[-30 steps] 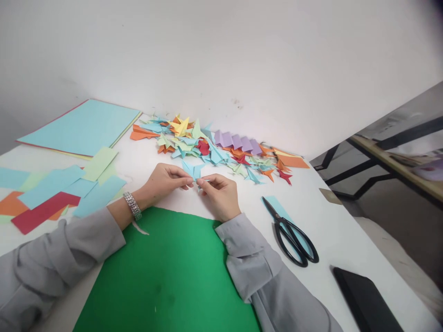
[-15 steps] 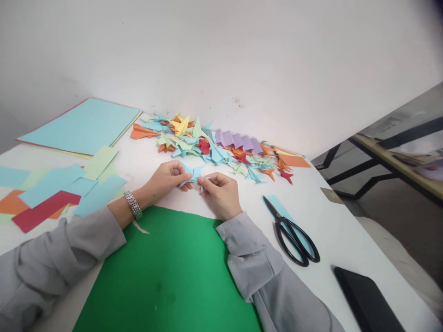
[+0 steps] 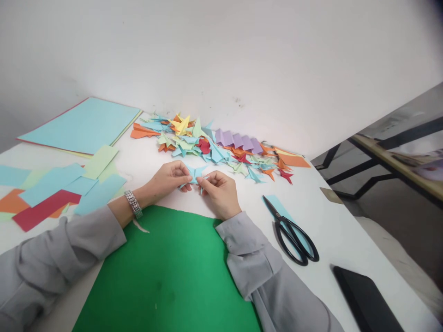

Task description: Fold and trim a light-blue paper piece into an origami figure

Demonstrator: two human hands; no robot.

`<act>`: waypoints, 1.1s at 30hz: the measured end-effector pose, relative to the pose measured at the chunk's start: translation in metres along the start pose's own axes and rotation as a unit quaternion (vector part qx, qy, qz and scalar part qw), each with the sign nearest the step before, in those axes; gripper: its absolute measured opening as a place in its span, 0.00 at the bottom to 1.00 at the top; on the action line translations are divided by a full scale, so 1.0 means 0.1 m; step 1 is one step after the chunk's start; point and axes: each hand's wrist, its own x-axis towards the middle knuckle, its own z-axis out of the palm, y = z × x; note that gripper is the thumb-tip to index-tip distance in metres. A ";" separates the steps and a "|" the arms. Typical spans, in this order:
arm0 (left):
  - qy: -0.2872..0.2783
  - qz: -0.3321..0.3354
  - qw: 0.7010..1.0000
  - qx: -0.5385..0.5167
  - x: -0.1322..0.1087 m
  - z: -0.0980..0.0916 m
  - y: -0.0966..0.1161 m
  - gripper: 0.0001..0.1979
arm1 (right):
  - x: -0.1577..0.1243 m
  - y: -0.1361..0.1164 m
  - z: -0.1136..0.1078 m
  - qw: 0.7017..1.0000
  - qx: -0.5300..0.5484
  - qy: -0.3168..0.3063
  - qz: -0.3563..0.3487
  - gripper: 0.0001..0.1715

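Note:
Between my two hands is a small light-blue folded paper piece [image 3: 194, 172], with pointed flaps showing above the fingers. My left hand [image 3: 173, 176] pinches its left side between thumb and fingers. On the right side, my right hand [image 3: 221, 191] grips it in the same way, fingers curled. The fingertips cover part of the folds. Just beyond the hands lies a pile of folded paper pieces [image 3: 218, 152] in blue, green, orange, red and yellow. A row of purple folded paper [image 3: 238, 140] rests among them.
A green sheet [image 3: 166, 272] lies under my forearms. At the left are loose coloured paper strips [image 3: 51, 184] and a stack of large sheets [image 3: 83, 124]. Black-handled scissors [image 3: 294, 235] lie on a blue strip at the right, near a black phone [image 3: 367, 299]. A wall stands behind.
My right hand has shifted very slightly, and a bit more of the blue paper's flaps shows between the hands. Both hands keep their hold on it.

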 end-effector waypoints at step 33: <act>0.000 -0.016 1.000 -0.007 0.00 0.00 0.03 0.08 | 0.01 0.03 -0.01 1.000 -0.007 0.003 0.017 0.20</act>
